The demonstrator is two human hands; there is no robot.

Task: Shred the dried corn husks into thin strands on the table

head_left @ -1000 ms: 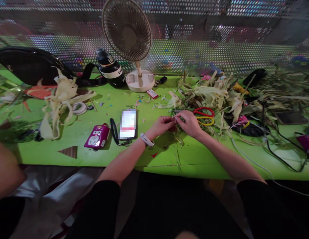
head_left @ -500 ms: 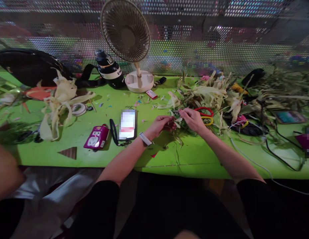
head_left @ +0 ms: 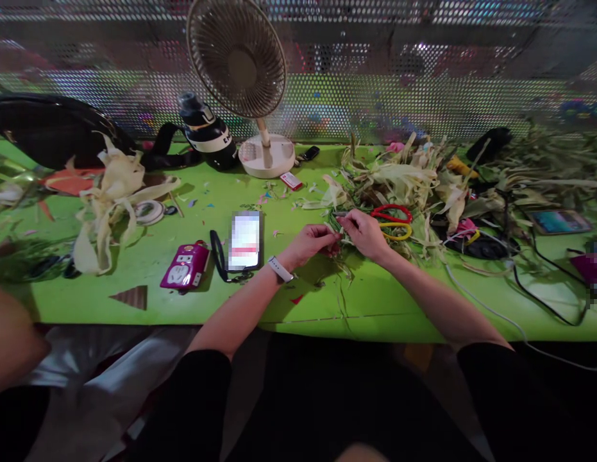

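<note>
Above the green table (head_left: 308,314), my left hand (head_left: 311,245) is closed in a pinch, thumb against fingers, with a pale watch on its wrist. Close on its right, my right hand (head_left: 363,236) pinches too, its fingertips pointing left. What lies between the fingertips is too small and dark to name. Green leafy scraps lie under and around both hands. Just beyond my right hand are scissors with one red and one yellow handle (head_left: 399,232), partly covered. Behind them spreads a heap of dry corn husks (head_left: 404,183).
A phone (head_left: 245,240), a magenta socket adapter (head_left: 185,266), more husks (head_left: 113,186) and a person's arm (head_left: 14,340) are to the left. A fan (head_left: 267,157) and a bottle (head_left: 209,135) stand at the back by a perforated metal screen. Cables (head_left: 481,308) run on the right.
Both hands stay close together, still pinching. My right hand has shifted slightly left and down, and my left fingers have shifted a little. The view has moved slightly.
</note>
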